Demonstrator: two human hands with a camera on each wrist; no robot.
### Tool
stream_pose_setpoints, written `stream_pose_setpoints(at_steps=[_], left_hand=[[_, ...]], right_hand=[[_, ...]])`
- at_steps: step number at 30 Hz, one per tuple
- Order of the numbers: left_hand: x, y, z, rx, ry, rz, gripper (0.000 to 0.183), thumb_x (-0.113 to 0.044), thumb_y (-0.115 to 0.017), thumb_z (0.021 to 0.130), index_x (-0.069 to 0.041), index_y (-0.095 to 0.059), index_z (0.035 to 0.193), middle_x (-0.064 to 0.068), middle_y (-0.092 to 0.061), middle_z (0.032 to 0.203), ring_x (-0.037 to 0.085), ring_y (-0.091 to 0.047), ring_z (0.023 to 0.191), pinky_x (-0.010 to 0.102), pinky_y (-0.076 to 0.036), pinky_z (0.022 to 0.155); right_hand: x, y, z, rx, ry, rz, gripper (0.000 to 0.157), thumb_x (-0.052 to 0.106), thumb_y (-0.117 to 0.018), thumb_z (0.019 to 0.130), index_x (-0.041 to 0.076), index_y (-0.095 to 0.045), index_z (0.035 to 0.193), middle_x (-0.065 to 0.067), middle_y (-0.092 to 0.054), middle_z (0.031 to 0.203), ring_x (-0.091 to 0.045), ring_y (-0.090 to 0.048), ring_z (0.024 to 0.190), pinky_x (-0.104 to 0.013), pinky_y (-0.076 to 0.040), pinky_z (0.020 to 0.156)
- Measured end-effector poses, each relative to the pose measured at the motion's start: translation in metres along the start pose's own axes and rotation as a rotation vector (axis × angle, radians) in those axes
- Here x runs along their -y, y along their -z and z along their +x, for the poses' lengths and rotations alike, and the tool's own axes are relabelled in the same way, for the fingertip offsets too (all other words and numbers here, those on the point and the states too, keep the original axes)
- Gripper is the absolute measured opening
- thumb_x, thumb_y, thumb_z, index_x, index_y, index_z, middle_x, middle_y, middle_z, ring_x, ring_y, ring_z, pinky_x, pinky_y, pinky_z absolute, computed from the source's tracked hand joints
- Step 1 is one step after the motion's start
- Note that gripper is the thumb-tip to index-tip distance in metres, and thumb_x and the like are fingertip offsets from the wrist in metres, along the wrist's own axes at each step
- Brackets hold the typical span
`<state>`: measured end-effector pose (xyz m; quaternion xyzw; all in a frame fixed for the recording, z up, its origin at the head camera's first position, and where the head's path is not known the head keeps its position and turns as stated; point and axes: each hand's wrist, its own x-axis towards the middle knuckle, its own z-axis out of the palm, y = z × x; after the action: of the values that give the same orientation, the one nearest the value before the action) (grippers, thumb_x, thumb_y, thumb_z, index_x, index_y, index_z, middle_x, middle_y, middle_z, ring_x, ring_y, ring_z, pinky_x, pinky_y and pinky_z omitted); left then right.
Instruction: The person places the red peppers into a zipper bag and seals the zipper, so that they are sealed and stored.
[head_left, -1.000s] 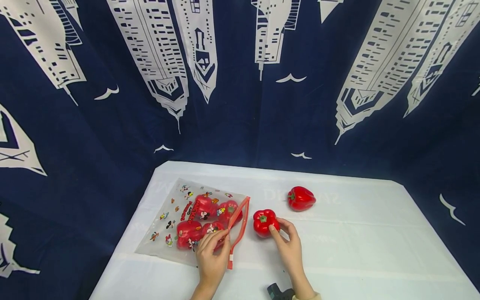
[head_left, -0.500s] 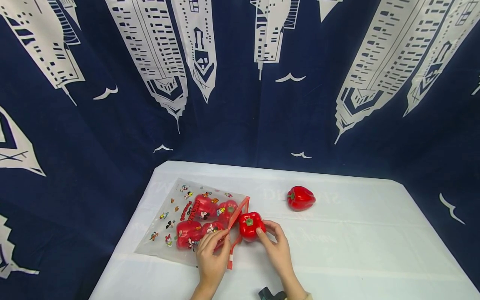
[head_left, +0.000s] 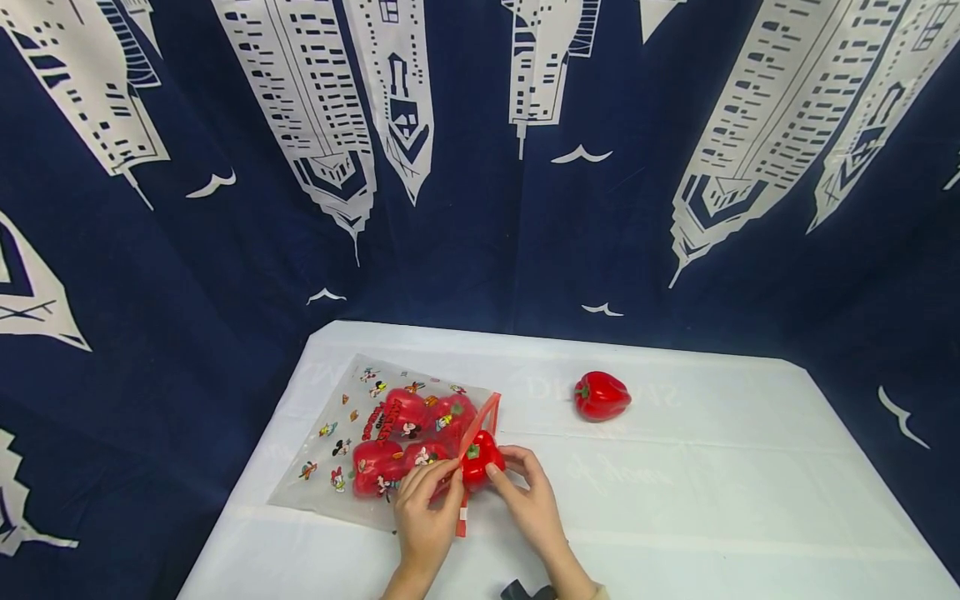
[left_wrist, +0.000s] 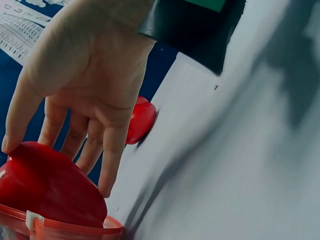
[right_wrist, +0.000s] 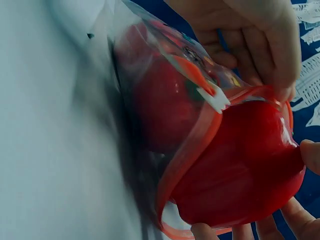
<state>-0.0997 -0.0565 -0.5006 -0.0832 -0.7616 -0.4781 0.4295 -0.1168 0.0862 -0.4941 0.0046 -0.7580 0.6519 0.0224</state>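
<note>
In the head view, a clear zip bag [head_left: 315, 475] with cartoon prints and a red zip edge lies on the left, several red bell peppers [head_left: 377, 468] inside it. My left hand [head_left: 426, 512] pinches the bag's upper zip edge, holding the mouth apart. My right hand [head_left: 534, 508] grips another red bell pepper [head_left: 483, 460] by its right side, thumb and fingers around it. The right wrist view shows this pepper [right_wrist: 245, 165] partly within the bag's opening, the red zip strip [right_wrist: 192, 150] around it. The left wrist view shows my right hand [left_wrist: 95, 75] on the pepper [left_wrist: 50, 185].
One more red bell pepper [head_left: 602, 396] lies on the white table [head_left: 712, 467], back and right of the hands. A dark device [head_left: 528, 591] sits at my right wrist. Behind the table hangs a navy cloth [head_left: 480, 242] printed with white buildings and birds.
My right hand has carried the bell pepper leftward, from beside the bag into its mouth. My left hand stays at the zip edge. The lone pepper has not moved.
</note>
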Motion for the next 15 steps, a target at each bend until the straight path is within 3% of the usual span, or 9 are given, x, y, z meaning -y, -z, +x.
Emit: stream_pose_setpoints(at_steps=[15], left_hand=[[0.003,-0.003,-0.002,-0.053,-0.076,-0.008,0.028,0.005,-0.077,0.066,-0.008,-0.074,0.091,0.0,-0.071,0.087,0.017,-0.061,0.075,0.024,-0.042,0.069]], right_hand=[[-0.012,-0.019,0.0,0.035,-0.003,0.031,0.04,0.022,-0.067,0.088,0.002,-0.052,0.12,-0.016,-0.057,0.117,-0.032,-0.054,0.108,-0.028,-0.054,0.075]])
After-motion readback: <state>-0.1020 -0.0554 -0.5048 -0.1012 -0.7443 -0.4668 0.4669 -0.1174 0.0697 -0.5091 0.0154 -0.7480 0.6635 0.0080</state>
